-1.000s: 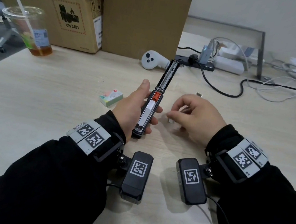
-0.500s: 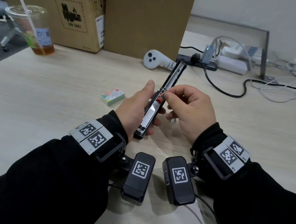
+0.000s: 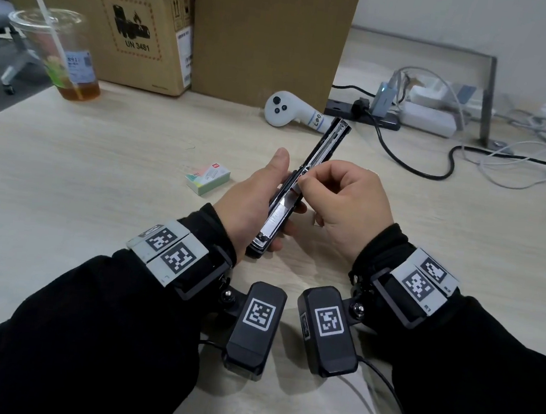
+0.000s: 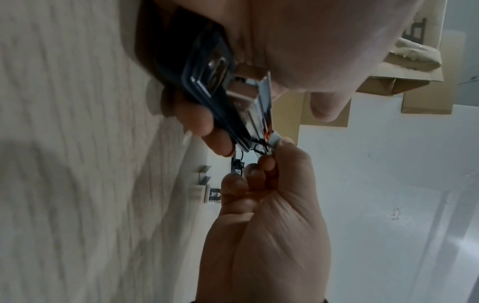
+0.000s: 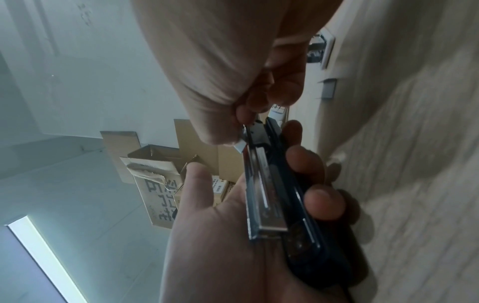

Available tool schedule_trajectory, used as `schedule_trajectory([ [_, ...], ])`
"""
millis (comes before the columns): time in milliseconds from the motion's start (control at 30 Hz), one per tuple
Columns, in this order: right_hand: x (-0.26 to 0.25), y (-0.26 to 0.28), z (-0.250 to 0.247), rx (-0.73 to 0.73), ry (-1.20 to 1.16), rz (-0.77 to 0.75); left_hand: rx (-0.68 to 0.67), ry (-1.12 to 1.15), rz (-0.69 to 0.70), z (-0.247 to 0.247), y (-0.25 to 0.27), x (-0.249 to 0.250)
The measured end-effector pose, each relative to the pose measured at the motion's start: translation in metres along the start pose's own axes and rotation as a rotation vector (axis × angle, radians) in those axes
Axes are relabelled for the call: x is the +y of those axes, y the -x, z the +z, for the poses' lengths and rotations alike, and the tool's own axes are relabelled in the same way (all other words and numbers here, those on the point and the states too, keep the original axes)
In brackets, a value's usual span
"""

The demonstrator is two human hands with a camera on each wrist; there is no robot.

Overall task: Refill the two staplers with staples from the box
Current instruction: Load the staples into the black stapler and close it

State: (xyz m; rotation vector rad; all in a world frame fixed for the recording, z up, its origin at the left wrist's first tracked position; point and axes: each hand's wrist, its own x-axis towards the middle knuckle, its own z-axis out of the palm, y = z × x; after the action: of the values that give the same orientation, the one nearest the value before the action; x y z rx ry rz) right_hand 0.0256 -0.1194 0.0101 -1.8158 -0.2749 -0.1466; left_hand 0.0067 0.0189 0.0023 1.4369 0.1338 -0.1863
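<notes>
My left hand [image 3: 249, 201] grips a black stapler [image 3: 329, 142] swung fully open, its metal magazine [image 5: 267, 184] facing up. It is held just above the table [image 3: 100, 190]. My right hand [image 3: 342, 200] pinches a short silver strip of staples [image 4: 274, 140] between thumb and forefinger. The strip sits at the magazine's far end near the hinge, beside the orange pusher. The staple strip [image 5: 239, 146] shows white at my thumb tip. The small green and pink staple box [image 3: 208, 178] lies on the table left of my left hand. I see no second stapler.
Cardboard boxes [image 3: 115, 31] stand along the back. A plastic cup [image 3: 62, 56] with a straw is at the far left. A white controller [image 3: 287, 111], a power strip [image 3: 424, 114] and cables [image 3: 469, 159] lie behind the stapler. A loose staple strip [image 5: 329, 88] lies on the table.
My right hand rose from the table, where it pinched the strip, and now holds it at the open stapler's magazine. The left hand kept its grip.
</notes>
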Motion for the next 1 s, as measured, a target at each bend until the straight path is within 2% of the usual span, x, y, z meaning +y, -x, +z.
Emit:
schedule_trajectory([
  [300,0.004,-0.001,0.0,-0.01,0.094,-0.03,0.011,-0.011,0.004,0.0,0.0,-0.001],
  [567,0.008,-0.003,-0.006,0.119,0.043,-0.02,0.016,0.068,-0.035,-0.002,0.0,0.002],
  [700,0.012,-0.007,-0.007,0.201,-0.152,0.069,-0.023,0.131,-0.044,-0.002,0.002,0.003],
  [833,0.015,-0.01,-0.006,0.181,-0.431,0.223,-0.118,0.138,-0.064,0.001,0.007,0.004],
  [1000,0.012,-0.014,-0.006,0.234,-0.627,0.197,-0.138,0.116,-0.096,0.001,0.007,0.005],
])
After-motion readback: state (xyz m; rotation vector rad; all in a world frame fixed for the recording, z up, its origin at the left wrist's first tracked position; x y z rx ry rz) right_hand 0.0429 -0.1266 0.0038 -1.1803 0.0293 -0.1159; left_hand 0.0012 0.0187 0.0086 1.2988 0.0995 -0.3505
